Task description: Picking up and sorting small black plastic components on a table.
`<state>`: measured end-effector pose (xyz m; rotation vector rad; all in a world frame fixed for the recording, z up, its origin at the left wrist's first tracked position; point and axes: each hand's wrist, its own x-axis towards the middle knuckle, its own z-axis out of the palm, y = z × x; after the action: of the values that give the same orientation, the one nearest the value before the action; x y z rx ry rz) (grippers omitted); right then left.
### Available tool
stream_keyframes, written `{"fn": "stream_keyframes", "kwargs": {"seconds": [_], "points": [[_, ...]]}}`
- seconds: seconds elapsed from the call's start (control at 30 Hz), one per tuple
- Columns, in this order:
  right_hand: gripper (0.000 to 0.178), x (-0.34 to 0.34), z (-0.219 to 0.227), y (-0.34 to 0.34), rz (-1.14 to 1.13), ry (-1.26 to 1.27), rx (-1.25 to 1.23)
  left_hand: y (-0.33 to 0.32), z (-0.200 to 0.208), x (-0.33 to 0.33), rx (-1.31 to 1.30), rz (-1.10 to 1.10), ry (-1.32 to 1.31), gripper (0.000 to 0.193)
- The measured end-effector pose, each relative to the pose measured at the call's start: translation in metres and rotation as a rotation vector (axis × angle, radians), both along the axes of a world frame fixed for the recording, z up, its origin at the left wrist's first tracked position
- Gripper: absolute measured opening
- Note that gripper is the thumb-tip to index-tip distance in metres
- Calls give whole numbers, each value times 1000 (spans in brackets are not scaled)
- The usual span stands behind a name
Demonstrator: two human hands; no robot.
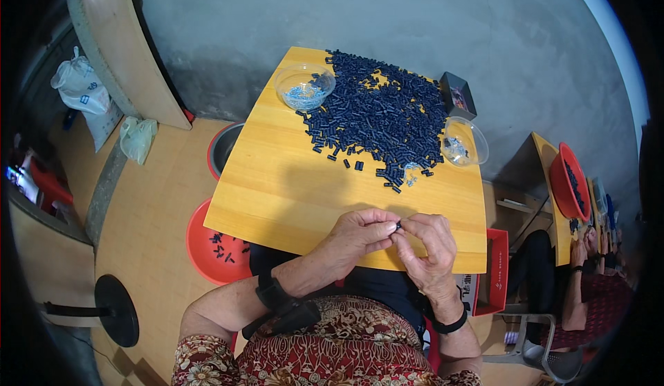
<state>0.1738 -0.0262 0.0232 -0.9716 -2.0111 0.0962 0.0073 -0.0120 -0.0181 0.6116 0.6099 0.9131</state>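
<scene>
Head view, looking down: a grey wall rises behind the far edge of a yellow wooden table, which fills the middle of the scene. At right, a co-worker sits at a second table, bearing a red basin that contains dark pieces. A dense heap of small black pieces covers the far right part of the main table, its ragged near end thinning into single pieces. Beside the near left edge of this table is a red tub with scattered black pieces inside; beyond its near right edge is an open red box. Two clear bowls flank the heap: the left bowl contains light-blue parts, the right bowl a few small ones. A black box stands just beyond the right bowl. Over the table's near edge, the left hand and right hand meet. The left thumb and forefinger are pinched together on one small black piece; the right thumb and forefinger close on it from the right, the other fingers loosely curled. The piece is held above the tabletop, largely hidden by the fingertips.
</scene>
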Motion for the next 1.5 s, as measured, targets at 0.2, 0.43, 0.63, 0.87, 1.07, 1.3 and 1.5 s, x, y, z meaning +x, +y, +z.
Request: {"fn": "stream_keyframes", "kwargs": {"seconds": [0.2,0.43,0.63,0.87,1.07,1.3,1.5], "points": [[33,0,-3,2,-64,-54,9,2,4,-2,2,-25,-3,18],[30,-1,-1,3,-66,-63,25,0,5,-1,56,2,69,20],[29,-1,-1,2,-79,-121,50,-1,3,1,125,4,108,23],[28,1,2,1,-64,-119,65,0,9,0,169,-1,265,23],[29,5,-1,2,-52,-109,102,1,14,-3,225,-49,228,22],[33,5,-1,3,-48,-63,100,-1,12,-1,264,7,210,22],[28,4,-3,4,-21,-94,120,-2,5,-2,161,-21,138,20]]}}
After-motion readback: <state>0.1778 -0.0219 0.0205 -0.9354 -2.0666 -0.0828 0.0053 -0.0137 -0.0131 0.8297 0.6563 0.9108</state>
